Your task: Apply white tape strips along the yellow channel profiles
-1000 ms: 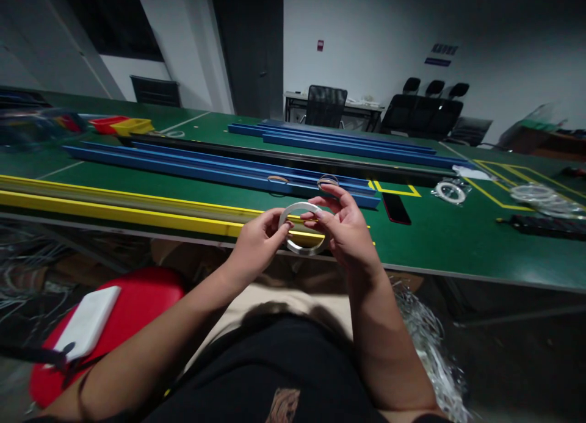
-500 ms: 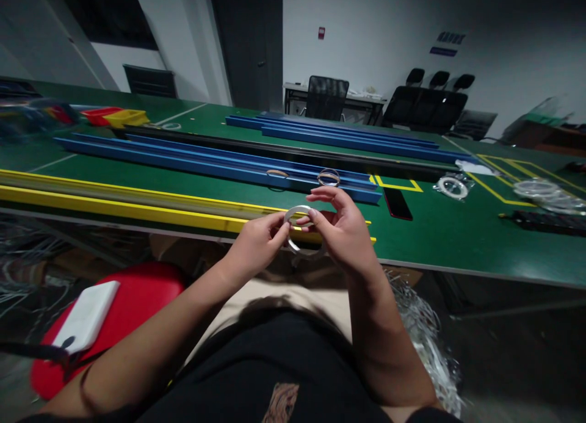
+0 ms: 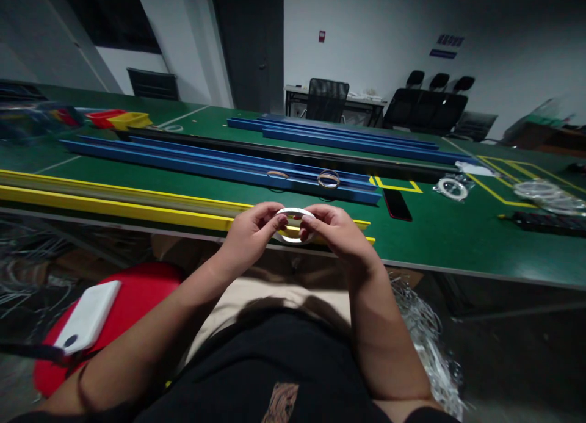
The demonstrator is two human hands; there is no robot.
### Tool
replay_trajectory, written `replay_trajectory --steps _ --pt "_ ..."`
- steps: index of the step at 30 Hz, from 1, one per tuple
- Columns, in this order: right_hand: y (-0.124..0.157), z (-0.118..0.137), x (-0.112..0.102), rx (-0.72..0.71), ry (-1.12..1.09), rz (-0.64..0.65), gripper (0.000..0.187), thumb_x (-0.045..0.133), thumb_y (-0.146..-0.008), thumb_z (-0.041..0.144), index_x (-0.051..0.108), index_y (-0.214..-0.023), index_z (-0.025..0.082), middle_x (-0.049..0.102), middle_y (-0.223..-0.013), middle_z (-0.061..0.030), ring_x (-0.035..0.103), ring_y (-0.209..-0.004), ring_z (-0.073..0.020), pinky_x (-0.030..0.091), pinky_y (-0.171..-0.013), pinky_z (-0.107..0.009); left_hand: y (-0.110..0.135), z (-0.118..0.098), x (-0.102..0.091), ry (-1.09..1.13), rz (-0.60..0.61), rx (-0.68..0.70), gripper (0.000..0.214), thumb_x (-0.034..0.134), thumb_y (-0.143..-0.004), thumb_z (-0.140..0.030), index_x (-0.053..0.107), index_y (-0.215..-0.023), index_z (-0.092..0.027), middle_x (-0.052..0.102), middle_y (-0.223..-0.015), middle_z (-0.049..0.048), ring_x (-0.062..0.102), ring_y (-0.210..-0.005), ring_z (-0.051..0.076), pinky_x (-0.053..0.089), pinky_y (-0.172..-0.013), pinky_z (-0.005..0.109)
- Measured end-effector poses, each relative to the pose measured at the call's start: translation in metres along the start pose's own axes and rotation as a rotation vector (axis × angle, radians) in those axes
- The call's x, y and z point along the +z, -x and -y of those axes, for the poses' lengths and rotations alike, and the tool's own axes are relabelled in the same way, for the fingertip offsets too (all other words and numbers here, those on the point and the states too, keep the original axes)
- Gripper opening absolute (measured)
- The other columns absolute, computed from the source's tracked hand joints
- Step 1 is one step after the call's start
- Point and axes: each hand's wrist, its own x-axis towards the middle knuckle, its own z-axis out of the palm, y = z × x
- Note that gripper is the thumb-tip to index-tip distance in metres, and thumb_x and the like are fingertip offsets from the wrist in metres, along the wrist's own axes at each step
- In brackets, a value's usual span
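Observation:
A white tape ring (image 3: 293, 213) is pinched between my two hands just above the near edge of the green table (image 3: 458, 240). My left hand (image 3: 249, 234) grips its left side with closed fingers. My right hand (image 3: 334, 231) grips its right side, fingers curled over the rim. The ring lies nearly flat, tilted toward me. Behind it runs a long yellow rail (image 3: 114, 206) along the table's front. Two more rings (image 3: 328, 178) sit on the blue rails (image 3: 206, 166) beyond.
A dark phone (image 3: 396, 204) lies on the table to the right, near bagged white rings (image 3: 451, 187). Red and yellow bins (image 3: 119, 119) stand far left. A red stool with a white device (image 3: 86, 322) is at my lower left. Black chairs line the back wall.
My right hand's fingers have closed down onto the ring. The ring has tipped from upright to nearly flat and dropped slightly toward the table edge.

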Motion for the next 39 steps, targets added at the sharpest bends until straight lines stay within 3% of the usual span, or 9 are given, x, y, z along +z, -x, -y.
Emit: replay_trajectory --steps 3,7,11,16,22,26,30,36,39 --pt "0.003 0.001 -0.004 -0.014 -0.037 0.068 0.036 0.065 -0.092 0.052 0.065 -0.084 0.017 0.057 -0.063 0.0026 0.051 -0.058 -0.0093 0.042 -0.057 -0.023 0.002 -0.004 -0.002 0.106 0.038 -0.016 0.032 0.072 -0.087 -0.043 0.071 -0.107 -0.018 0.076 -0.091 0.0060 0.071 -0.080 0.018 0.055 -0.072 0.028" --pt "0.008 0.006 -0.002 -0.018 -0.009 0.086 0.035 0.064 -0.092 0.053 0.063 -0.086 0.019 0.049 -0.063 0.0048 0.040 -0.056 -0.0087 0.030 -0.052 -0.023 0.004 -0.016 -0.007 0.170 0.168 -0.023 0.029 0.072 -0.088 -0.043 0.073 -0.103 -0.018 0.076 -0.095 0.0071 0.071 -0.086 0.019 0.057 -0.076 0.029" --pt "0.013 0.019 0.003 -0.103 0.258 0.080 0.033 0.062 -0.094 0.051 0.067 -0.088 0.019 0.059 -0.073 0.0013 0.048 -0.065 -0.0105 0.037 -0.059 -0.024 0.000 -0.023 -0.013 0.127 0.234 -0.071 0.031 0.067 -0.090 -0.047 0.074 -0.095 -0.018 0.074 -0.088 0.0059 0.069 -0.082 0.019 0.056 -0.075 0.030" --pt "0.017 0.026 0.006 -0.240 0.486 0.104 0.028 0.067 -0.092 0.047 0.072 -0.088 0.020 0.069 -0.082 -0.0020 0.059 -0.074 -0.0131 0.043 -0.068 -0.026 -0.004 -0.019 -0.019 0.100 0.522 -0.131 0.039 0.061 -0.093 -0.052 0.073 -0.079 -0.018 0.069 -0.077 0.0039 0.063 -0.074 0.017 0.052 -0.072 0.029" --pt "0.013 0.010 -0.014 -0.179 0.158 0.189 0.046 0.054 -0.096 0.059 0.069 -0.079 0.018 0.066 -0.075 -0.0034 0.059 -0.072 -0.0147 0.048 -0.070 -0.029 0.001 -0.007 -0.027 0.332 0.324 -0.119 0.038 0.066 -0.089 -0.054 0.074 -0.082 -0.017 0.070 -0.079 0.0095 0.064 -0.074 0.020 0.054 -0.068 0.032" --pt "0.013 0.012 -0.019 -0.186 0.226 0.246 0.039 0.066 -0.090 0.054 0.068 -0.075 0.018 0.063 -0.071 -0.0014 0.054 -0.067 -0.0133 0.044 -0.065 -0.028 0.003 -0.011 -0.030 0.290 0.377 -0.119 0.034 0.066 -0.090 -0.052 0.077 -0.092 -0.019 0.073 -0.087 0.0101 0.067 -0.077 0.020 0.055 -0.068 0.031" --pt "0.014 0.020 -0.013 -0.183 0.384 0.260 0.032 0.073 -0.085 0.049 0.070 -0.076 0.018 0.063 -0.070 0.0001 0.053 -0.067 -0.0121 0.039 -0.062 -0.025 0.001 -0.022 -0.021 0.247 0.460 -0.106 0.037 0.071 -0.084 -0.057 0.075 -0.084 -0.020 0.071 -0.080 0.0064 0.065 -0.073 0.018 0.054 -0.067 0.029" --pt "0.020 0.016 -0.016 -0.240 0.075 0.164 0.038 0.064 -0.088 0.058 0.069 -0.080 0.021 0.067 -0.082 -0.0044 0.061 -0.079 -0.0178 0.049 -0.074 -0.033 0.003 -0.013 -0.014 0.331 0.259 -0.051 0.028 0.070 -0.088 -0.048 0.073 -0.088 -0.020 0.071 -0.086 0.0079 0.066 -0.079 0.019 0.055 -0.070 0.030" --pt "0.022 0.015 -0.018 -0.255 0.054 0.163 0.035 0.065 -0.090 0.054 0.069 -0.080 0.021 0.066 -0.079 -0.0036 0.059 -0.076 -0.0168 0.049 -0.072 -0.032 0.006 -0.009 -0.015 0.362 0.312 -0.065 0.017 0.069 -0.089 -0.037 0.074 -0.093 -0.021 0.072 -0.092 0.0078 0.067 -0.086 0.020 0.056 -0.078 0.032"
